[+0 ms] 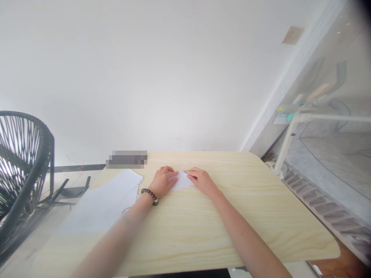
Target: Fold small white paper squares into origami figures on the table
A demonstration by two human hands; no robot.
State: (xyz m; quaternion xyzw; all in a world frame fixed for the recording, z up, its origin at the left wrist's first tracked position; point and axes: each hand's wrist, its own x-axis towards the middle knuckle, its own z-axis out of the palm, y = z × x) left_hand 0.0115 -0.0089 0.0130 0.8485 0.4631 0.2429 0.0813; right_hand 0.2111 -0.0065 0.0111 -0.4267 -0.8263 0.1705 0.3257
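A small piece of white paper [182, 180] lies on the wooden table between my two hands. My left hand [164, 179], with a dark beaded bracelet at the wrist, has thumb and fingers closed on the paper's left side. At the paper's upper right, my right hand [201, 179] pinches the edge between thumb and fingers. Both hands rest low over the tabletop, and parts of the paper are hidden under the fingers. Larger white sheets [100, 204] lie to the left, partly behind my left forearm.
The light wooden table [232, 216] has rounded corners and stands against a white wall. A pixelated dark object [126, 159] sits at its back left edge. A dark woven chair [43, 154] is at the left, and a white metal frame [286, 143] stands at the right.
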